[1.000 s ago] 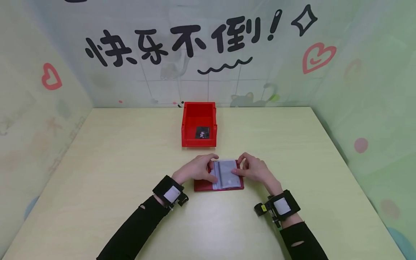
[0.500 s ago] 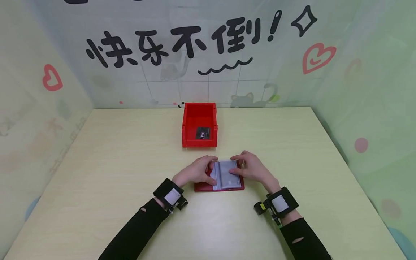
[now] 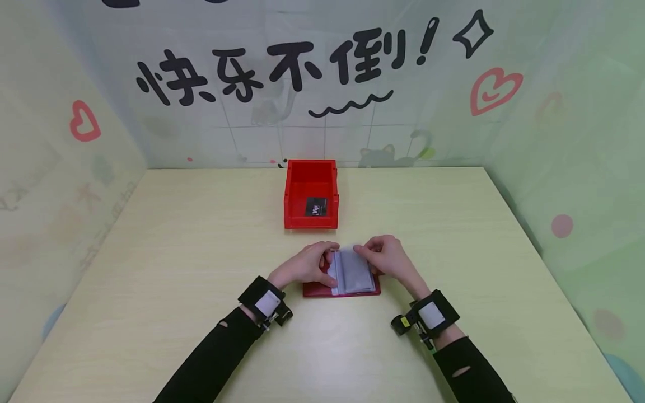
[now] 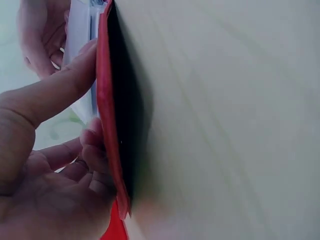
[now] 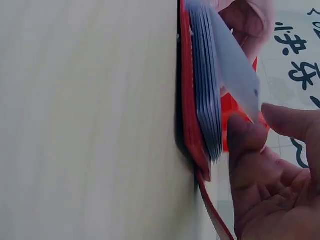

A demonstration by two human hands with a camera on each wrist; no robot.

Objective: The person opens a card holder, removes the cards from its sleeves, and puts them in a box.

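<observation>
A red card holder point(image 3: 316, 290) lies opened out on the table, its stack of clear plastic sleeves point(image 3: 354, 277) facing up. My left hand point(image 3: 302, 265) holds its left part, thumb near the front and fingers at the far edge. In the left wrist view that thumb point(image 4: 75, 75) presses on the sleeves beside the red cover point(image 4: 106, 95). My right hand point(image 3: 392, 260) is at the right side of the sleeves. The right wrist view shows it pinching the corner of one sleeve page point(image 5: 237, 67), raised away from the sleeve stack point(image 5: 207, 85).
Behind the card holder stands a red plastic bin point(image 3: 311, 223), holding a black card point(image 3: 316, 207) marked "Vip". The pale table point(image 3: 201, 224) meets a printed backdrop point(image 3: 201, 140) at the back, with walls on both sides.
My right hand has shifted slightly left over the sleeves, its thumb and finger coming together on a page and lifting it. My left hand keeps its place on the card holder.
</observation>
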